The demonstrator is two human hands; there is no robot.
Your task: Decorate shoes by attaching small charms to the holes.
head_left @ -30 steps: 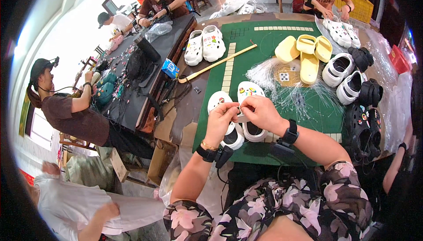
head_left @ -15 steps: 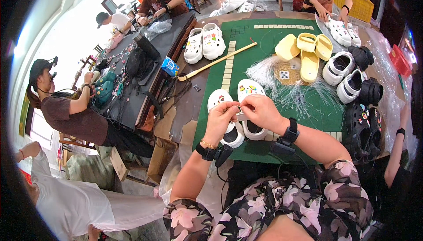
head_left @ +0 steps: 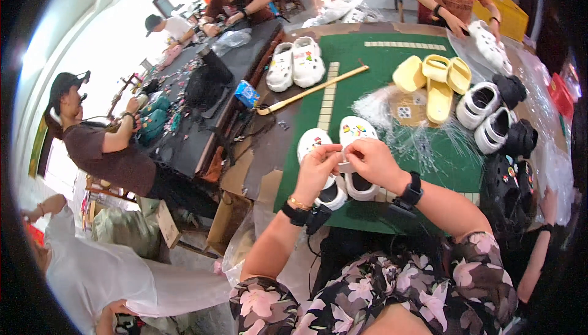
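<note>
My left hand and my right hand meet with fingertips pinched over a pair of white clogs. Something small sits between the fingertips; I cannot make out what it is. The left clog and the right clog carry colourful charms on their toes, which point away from me. Both shoes stand on the green mat, their middle parts partly hidden by my hands. Dark straps with small boxes circle both my wrists.
Beyond lie a bamboo back scratcher, rows of mahjong tiles, a heap of thin clear strands and yellow slides. White clogs stand far left, black clogs at right. A co-worker in orange handles a white clog.
The whole view has shifted slightly. My hands stay pinched together above the clogs. Across the table, the co-worker in orange has lifted and tilted a white clog.
</note>
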